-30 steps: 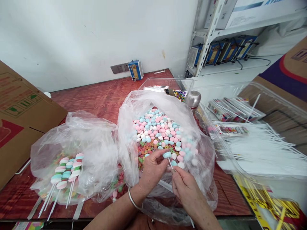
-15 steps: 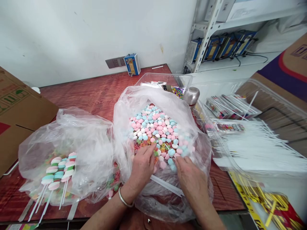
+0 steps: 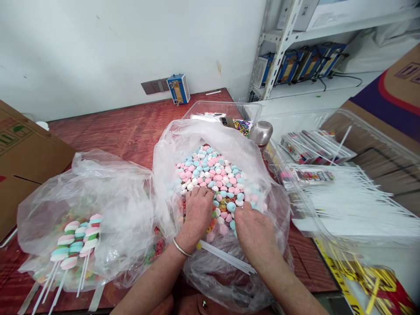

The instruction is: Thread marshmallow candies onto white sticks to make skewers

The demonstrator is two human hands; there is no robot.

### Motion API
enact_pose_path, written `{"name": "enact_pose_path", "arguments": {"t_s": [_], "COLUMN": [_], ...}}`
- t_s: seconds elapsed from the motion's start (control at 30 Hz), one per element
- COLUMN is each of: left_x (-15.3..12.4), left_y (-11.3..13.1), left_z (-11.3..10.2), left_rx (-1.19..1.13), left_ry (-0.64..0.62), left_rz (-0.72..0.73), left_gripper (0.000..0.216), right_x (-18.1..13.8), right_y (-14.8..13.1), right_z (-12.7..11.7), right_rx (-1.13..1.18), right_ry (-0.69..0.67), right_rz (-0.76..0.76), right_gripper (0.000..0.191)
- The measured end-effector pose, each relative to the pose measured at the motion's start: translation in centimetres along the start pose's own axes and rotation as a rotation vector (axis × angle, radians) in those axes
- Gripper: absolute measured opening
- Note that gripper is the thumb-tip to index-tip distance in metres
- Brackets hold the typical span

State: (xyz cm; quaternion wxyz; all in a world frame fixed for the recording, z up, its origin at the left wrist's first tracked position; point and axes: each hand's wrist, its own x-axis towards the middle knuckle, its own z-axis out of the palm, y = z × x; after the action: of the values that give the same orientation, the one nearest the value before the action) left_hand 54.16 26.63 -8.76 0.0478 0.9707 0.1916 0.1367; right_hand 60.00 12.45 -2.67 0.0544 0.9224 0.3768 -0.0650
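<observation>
My left hand, with a pale bangle at the wrist, reaches into an open clear plastic bag of pink, blue and white marshmallows. Its fingers are bent together over the candy; their tips are hidden. At the right side of the pile, my right hand is closed, and a blue marshmallow on a stick shows at its fingertips, the stick's tip poking out. Colourful gummy rings lie in front of the marshmallows. White sticks rest across the bag's front, between my forearms.
Finished marshmallow-and-gummy skewers lie on another plastic bag at left, beside a cardboard box. Rightward stand a clear bin with many white sticks and a metal flask. A blue device stands by the wall.
My left hand has moved forward and slightly left, from the gummy rings onto the marshmallows. My right hand has shifted slightly, still beside the blue marshmallow. The view has moved a little.
</observation>
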Motion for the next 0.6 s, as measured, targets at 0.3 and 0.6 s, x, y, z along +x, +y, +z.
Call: {"name": "enact_pose_path", "arguments": {"t_s": [0.3, 0.6], "left_x": [-0.1, 0.2], "left_y": [-0.1, -0.9], "left_z": [0.4, 0.0], "left_rx": [-0.208, -0.989], "left_ry": [0.107, 0.091], "left_rz": [-0.015, -0.392], "left_gripper": [0.011, 0.017], "right_x": [0.8, -0.1], "right_y": [-0.2, 1.0], "right_z": [0.5, 3.3], "right_rx": [0.035, 0.116], "right_ry": [-0.025, 0.081], "right_rz": [-0.027, -0.017], "right_gripper": [0.029, 0.021]}}
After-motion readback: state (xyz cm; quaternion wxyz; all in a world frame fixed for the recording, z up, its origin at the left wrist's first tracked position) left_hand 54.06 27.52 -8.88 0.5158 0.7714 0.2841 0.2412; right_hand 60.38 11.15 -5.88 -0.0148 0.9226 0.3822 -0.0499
